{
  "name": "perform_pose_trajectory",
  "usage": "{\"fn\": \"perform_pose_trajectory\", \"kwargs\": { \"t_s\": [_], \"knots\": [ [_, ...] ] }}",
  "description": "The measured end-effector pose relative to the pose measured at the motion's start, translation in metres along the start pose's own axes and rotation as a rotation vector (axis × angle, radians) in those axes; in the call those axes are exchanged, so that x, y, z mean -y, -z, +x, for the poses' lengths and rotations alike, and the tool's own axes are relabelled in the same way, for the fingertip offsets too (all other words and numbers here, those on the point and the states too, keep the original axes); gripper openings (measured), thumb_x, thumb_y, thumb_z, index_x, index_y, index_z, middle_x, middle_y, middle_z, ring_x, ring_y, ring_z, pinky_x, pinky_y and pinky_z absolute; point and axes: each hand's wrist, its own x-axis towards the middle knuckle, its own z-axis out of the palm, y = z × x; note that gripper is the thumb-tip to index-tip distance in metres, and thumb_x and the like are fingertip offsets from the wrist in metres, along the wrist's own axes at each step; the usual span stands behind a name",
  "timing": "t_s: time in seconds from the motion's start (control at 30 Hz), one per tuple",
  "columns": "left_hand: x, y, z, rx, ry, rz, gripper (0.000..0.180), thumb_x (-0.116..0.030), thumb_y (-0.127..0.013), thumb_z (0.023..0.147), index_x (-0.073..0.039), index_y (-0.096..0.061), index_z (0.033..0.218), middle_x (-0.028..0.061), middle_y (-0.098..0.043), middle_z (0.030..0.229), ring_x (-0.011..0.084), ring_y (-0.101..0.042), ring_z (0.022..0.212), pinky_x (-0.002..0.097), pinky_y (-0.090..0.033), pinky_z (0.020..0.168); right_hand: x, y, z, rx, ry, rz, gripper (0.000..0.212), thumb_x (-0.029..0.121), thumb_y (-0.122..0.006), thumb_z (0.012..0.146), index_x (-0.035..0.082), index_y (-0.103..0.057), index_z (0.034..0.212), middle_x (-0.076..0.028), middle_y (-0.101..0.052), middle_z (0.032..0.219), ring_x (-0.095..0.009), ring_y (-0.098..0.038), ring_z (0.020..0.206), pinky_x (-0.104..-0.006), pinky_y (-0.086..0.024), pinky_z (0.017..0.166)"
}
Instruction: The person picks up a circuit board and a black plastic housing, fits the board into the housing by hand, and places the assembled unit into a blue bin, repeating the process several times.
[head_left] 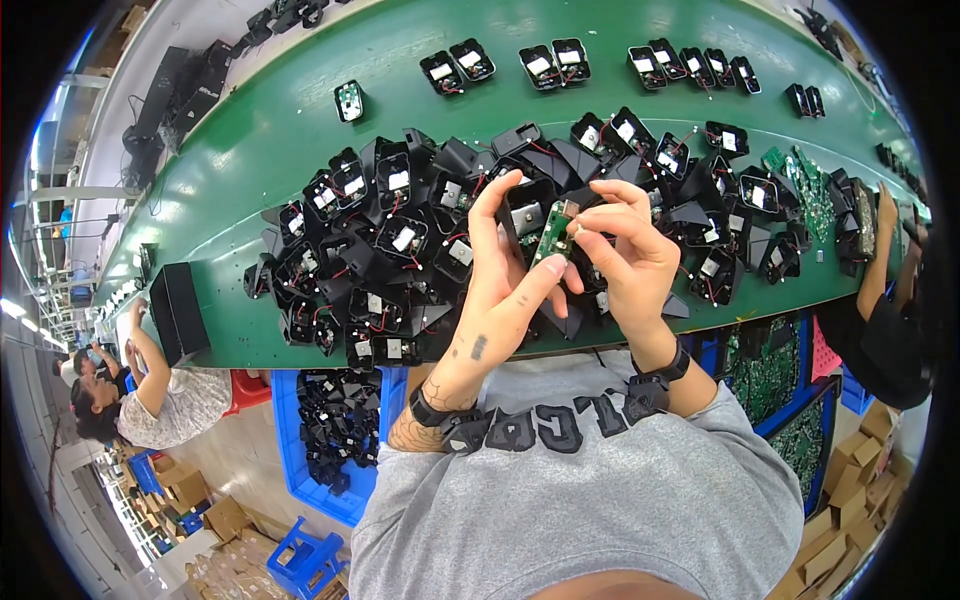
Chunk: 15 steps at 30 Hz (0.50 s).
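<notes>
Above the near part of the green table, my left hand is closed around a black plastic housing and a small green circuit board. Its thumb presses the board's lower end. The board is tilted and has a silvery part at its upper end. My right hand is closed at the board's right edge. Thumb and fingers pinch what looks like a small white connector. Any wire on it is hidden by my fingers. A wide heap of black housings with silvery or white blocks and red wires lies beneath both hands.
More housings stand in groups along the table's far side. Loose circuit boards lie at the right, near another person's arm. A blue crate of black parts is below the table. Another person sits at the left.
</notes>
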Motion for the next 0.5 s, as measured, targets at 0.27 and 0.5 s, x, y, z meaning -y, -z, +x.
{"fn": "perform_pose_trajectory", "kwargs": {
  "t_s": [0.27, 0.5],
  "knots": [
    [0.000, 0.001, -0.003, -0.105, -0.109, 0.153, 0.069, 0.007, -0.045, 0.088, -0.016, -0.009, 0.143, 0.0200, -0.051, 0.118, 0.0211, -0.064, 0.078, 0.0303, -0.058, 0.060, 0.015, 0.005, 0.006, 0.175, 0.155, -0.390, 0.015, -0.001, -0.072, 0.070, 0.006, -0.069, 0.084, -0.004, -0.064, 0.087, -0.029, -0.051, 0.111, -0.0396, -0.038, 0.094],
    [-0.001, -0.003, -0.005, -0.132, -0.073, 0.118, 0.065, 0.007, -0.043, 0.090, -0.014, -0.012, 0.143, 0.0174, -0.050, 0.117, 0.0186, -0.063, 0.081, 0.0292, -0.058, 0.065, 0.005, -0.004, 0.005, 0.113, 0.228, -0.284, 0.020, -0.002, -0.074, 0.066, 0.005, -0.069, 0.084, -0.005, -0.066, 0.086, -0.029, -0.054, 0.110, -0.0425, -0.041, 0.093]
  ]
}}
